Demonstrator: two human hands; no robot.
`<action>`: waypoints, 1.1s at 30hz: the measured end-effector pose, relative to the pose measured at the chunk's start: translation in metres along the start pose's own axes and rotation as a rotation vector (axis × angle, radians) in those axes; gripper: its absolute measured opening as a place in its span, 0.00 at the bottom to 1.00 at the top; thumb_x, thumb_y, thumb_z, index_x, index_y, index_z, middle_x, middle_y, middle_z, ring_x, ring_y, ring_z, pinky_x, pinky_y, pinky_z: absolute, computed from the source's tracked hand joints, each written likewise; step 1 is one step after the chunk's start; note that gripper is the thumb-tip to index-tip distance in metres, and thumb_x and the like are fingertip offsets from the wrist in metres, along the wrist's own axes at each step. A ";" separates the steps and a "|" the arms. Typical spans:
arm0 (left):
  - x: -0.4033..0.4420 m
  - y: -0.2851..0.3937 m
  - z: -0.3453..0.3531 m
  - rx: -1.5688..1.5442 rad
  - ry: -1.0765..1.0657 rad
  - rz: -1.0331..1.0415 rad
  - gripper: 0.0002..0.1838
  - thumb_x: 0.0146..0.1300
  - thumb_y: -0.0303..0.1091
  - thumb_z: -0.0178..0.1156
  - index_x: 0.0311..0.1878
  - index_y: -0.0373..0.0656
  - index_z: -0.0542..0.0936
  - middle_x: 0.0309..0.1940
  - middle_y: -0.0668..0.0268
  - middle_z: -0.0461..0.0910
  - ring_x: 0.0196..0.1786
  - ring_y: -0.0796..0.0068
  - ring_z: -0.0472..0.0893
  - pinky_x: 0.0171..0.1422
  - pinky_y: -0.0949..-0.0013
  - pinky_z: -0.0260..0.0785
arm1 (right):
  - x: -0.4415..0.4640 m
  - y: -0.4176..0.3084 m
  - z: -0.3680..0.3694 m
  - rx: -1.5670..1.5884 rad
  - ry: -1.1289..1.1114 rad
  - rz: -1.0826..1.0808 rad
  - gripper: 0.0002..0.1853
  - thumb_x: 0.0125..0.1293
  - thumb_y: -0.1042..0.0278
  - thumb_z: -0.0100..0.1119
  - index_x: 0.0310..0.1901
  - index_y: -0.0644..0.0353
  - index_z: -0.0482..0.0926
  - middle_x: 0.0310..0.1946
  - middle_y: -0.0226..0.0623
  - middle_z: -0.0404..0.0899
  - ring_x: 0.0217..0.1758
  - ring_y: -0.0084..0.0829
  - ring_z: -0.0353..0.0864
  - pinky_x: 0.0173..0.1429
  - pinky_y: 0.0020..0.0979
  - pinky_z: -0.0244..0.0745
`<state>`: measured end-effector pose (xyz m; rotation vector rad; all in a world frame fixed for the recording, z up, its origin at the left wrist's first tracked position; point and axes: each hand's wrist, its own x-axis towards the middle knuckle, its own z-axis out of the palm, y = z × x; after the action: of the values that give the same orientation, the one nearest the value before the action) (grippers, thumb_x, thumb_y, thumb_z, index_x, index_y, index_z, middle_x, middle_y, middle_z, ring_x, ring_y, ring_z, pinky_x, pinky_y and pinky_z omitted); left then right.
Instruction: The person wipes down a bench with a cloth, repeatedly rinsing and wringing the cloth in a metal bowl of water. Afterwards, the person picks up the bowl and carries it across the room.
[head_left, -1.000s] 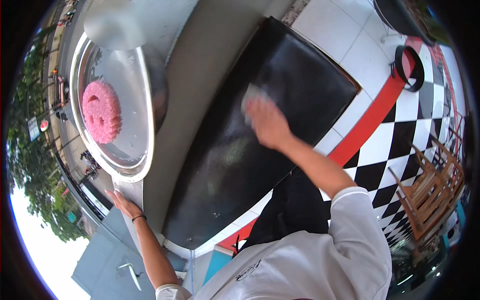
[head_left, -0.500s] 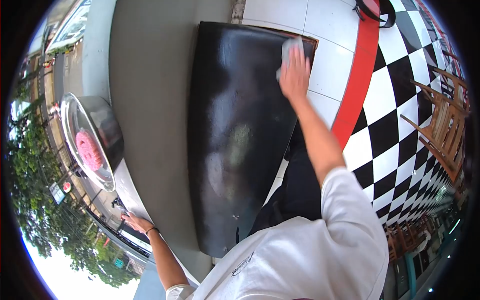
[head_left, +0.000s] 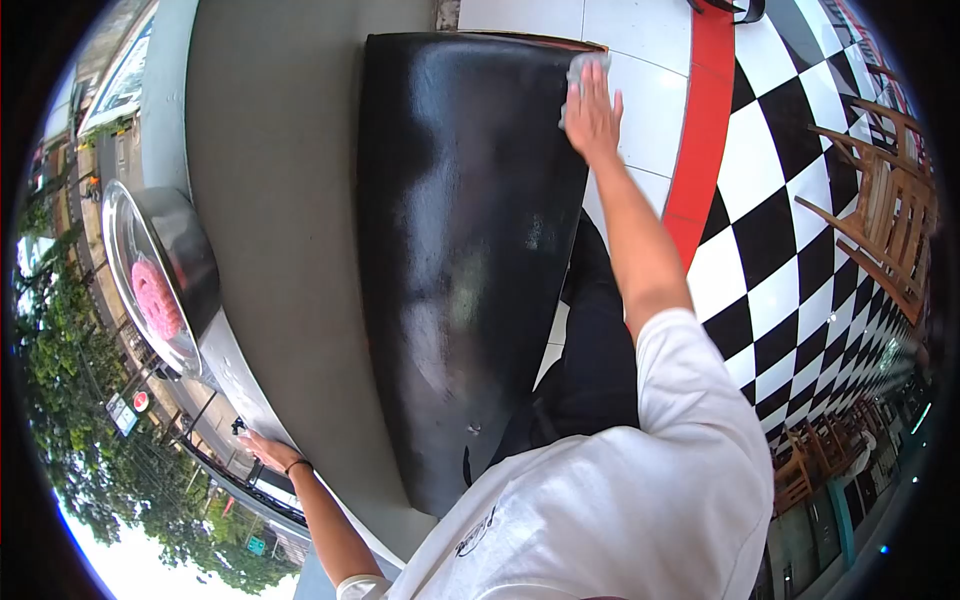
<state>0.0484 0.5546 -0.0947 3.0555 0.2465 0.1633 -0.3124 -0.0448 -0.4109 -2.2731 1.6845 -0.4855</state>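
Observation:
My right hand (head_left: 593,115) lies with its fingers stretched out over a light grey cloth (head_left: 588,67), pressing it on the far right corner of a glossy black padded surface (head_left: 480,200). Wet-looking streaks show on that surface. My left hand (head_left: 268,452), with a dark band at the wrist, rests on the light ledge (head_left: 240,385) at the left, fingers extended and holding nothing. Farther along this ledge stands a metal bowl (head_left: 190,250) with a pink sponge (head_left: 157,300) inside.
A grey wall (head_left: 270,200) runs between the ledge and the black surface. White tiles (head_left: 640,110), a red strip (head_left: 700,130) and a checkered floor (head_left: 760,220) lie to the right. Wooden chairs (head_left: 885,220) stand at the far right. Trees and a street show at the left.
My right hand has moved with the cloth from the middle of the black surface to its far right corner. The view has turned, and the bowl appears smaller and farther left.

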 end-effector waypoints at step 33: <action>-0.033 0.048 -0.010 0.022 0.031 -0.226 0.41 0.69 0.59 0.48 0.80 0.54 0.49 0.80 0.56 0.48 0.81 0.58 0.47 0.80 0.46 0.39 | 0.080 -0.495 -0.282 1.085 -1.104 -0.348 0.21 0.73 0.56 0.53 0.60 0.61 0.75 0.52 0.43 0.81 0.56 0.41 0.80 0.62 0.40 0.72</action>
<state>0.0220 0.5027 -0.0842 3.0186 0.5949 0.1957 0.0196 0.0158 0.0551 -1.4446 0.2999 -0.0721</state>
